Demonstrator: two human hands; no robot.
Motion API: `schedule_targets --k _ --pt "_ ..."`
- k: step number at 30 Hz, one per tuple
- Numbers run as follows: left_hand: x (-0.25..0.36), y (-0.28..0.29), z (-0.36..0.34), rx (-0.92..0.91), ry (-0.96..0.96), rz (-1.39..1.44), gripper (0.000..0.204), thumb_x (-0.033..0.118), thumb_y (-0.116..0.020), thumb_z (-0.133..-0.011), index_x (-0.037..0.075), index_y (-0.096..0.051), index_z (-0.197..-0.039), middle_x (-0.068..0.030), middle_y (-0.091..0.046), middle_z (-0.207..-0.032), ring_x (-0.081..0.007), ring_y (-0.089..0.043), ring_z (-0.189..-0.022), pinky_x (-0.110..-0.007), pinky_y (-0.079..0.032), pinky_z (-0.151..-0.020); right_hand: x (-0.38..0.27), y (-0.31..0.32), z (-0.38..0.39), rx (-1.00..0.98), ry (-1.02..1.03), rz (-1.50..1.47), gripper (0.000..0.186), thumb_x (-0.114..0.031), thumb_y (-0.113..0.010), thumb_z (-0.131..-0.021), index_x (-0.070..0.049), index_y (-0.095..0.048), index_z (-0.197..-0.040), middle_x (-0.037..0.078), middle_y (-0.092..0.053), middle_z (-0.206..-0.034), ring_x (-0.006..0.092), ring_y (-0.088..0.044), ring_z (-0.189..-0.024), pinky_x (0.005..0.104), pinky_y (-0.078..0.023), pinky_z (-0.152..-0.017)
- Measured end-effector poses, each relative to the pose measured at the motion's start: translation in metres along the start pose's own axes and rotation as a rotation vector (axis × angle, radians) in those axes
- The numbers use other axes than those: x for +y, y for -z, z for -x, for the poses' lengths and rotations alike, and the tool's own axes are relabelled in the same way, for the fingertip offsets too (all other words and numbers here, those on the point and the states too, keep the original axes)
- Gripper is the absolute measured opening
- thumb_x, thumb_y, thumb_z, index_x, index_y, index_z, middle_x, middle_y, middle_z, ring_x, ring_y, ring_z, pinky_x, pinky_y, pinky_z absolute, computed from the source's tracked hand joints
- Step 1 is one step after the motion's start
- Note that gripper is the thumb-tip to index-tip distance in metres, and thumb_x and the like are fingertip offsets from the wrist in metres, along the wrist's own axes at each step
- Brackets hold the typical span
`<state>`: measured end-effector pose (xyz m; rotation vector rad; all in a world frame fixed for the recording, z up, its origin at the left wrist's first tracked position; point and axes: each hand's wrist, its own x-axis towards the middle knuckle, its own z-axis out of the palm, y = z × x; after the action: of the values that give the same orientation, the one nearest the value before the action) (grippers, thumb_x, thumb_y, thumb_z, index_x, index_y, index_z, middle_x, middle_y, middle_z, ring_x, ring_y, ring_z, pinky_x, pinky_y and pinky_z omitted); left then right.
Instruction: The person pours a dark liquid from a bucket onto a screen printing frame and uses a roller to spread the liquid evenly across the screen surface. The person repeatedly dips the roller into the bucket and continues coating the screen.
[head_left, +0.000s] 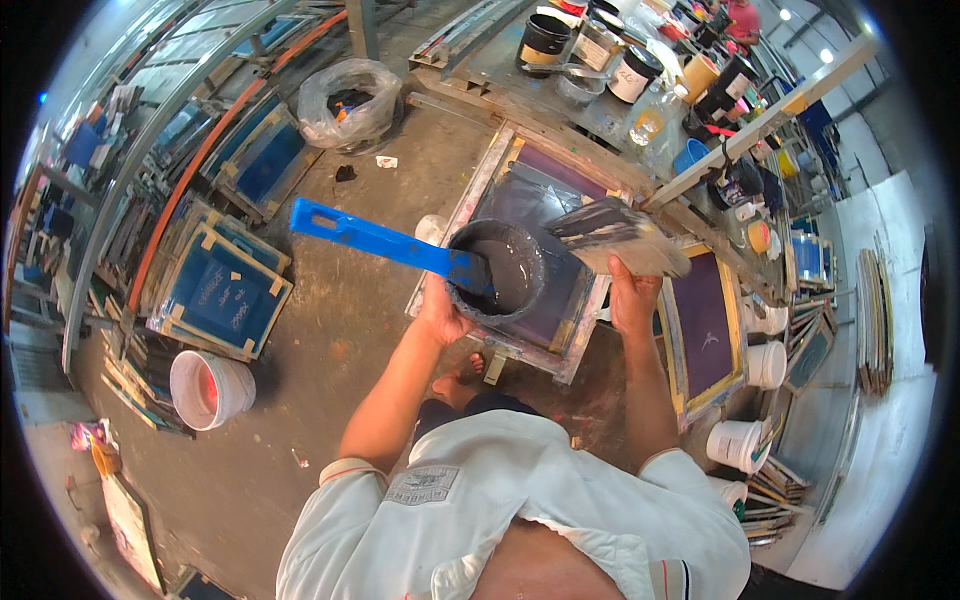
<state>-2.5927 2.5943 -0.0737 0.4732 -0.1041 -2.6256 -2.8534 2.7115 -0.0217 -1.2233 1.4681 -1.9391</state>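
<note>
My left hand [443,312] is closed on the side of a dark pot [462,240] that holds thick grey ink [513,270]. A blue spatula [375,237] leans in the pot; its blade is in the ink and its long handle sticks out to the left over the rim. In my right hand [633,297] is a wide, flat squeegee [625,240], gripped at its near edge, with dark ink smeared over its face. Both are held above a framed printing screen [562,305], which the pot and the squeegee partly cover.
Tubs and ink cans [545,40] crowd a bench [490,75] ahead. Another screen [705,320] leans at right, beside white buckets [738,445]. Blue screens [222,295] and a white bucket [212,390] stand at left. A clear plastic bag [350,105] rests on the floor. A person [742,22] is far off.
</note>
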Motion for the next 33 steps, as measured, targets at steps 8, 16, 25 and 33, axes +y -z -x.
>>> schedule_targets --k 8,16,25,33 --pt "-0.074 -0.023 0.044 0.052 -0.052 0.036 0.074 0.065 -0.038 -0.093 0.005 -0.053 -0.135 -0.018 -0.057 -0.134 -0.0353 -0.058 -0.121 -0.054 -0.048 -0.102 -0.029 -0.003 0.049 -0.263 0.234 0.097 0.032 0.005 -0.072 -0.083 -0.002 -0.063 -0.114 0.014 -0.067 -0.114 0.0242 -0.064 -0.107 0.0349 -0.05 -0.094" --pt "-0.079 0.027 0.02 -0.029 -0.328 0.388 0.06 0.048 -0.057 -0.091 0.008 -0.055 -0.135 -0.0181 -0.059 -0.133 -0.0401 -0.058 -0.119 -0.059 -0.047 -0.102 0.051 0.037 -0.107 -0.727 0.203 0.577 0.039 0.001 -0.072 -0.08 -0.013 -0.068 -0.116 0.01 -0.071 -0.109 0.0258 -0.067 -0.104 0.0354 -0.052 -0.087" --pt "-0.171 0.03 0.102 0.013 -0.922 0.354 0.073 0.042 -0.065 -0.089 0.001 -0.041 -0.145 -0.0293 -0.043 -0.144 -0.0547 -0.045 -0.126 -0.067 -0.041 -0.103 0.187 -0.026 -0.17 -1.53 0.769 0.82 0.034 -0.006 -0.065 -0.077 -0.018 -0.068 -0.109 0.004 -0.068 -0.095 0.0263 -0.063 -0.094 0.0399 -0.045 -0.086" --pt "-0.292 0.003 0.095 0.095 -1.202 0.422 0.069 0.043 -0.066 -0.088 0.004 -0.045 -0.141 -0.0253 -0.046 -0.14 -0.0499 -0.046 -0.128 -0.064 -0.045 -0.101 0.226 -0.072 -0.143 -1.662 1.014 0.777 0.029 -0.008 -0.067 -0.077 -0.02 -0.066 -0.104 0.001 -0.069 -0.092 0.0234 -0.063 -0.094 0.0384 -0.044 -0.085"
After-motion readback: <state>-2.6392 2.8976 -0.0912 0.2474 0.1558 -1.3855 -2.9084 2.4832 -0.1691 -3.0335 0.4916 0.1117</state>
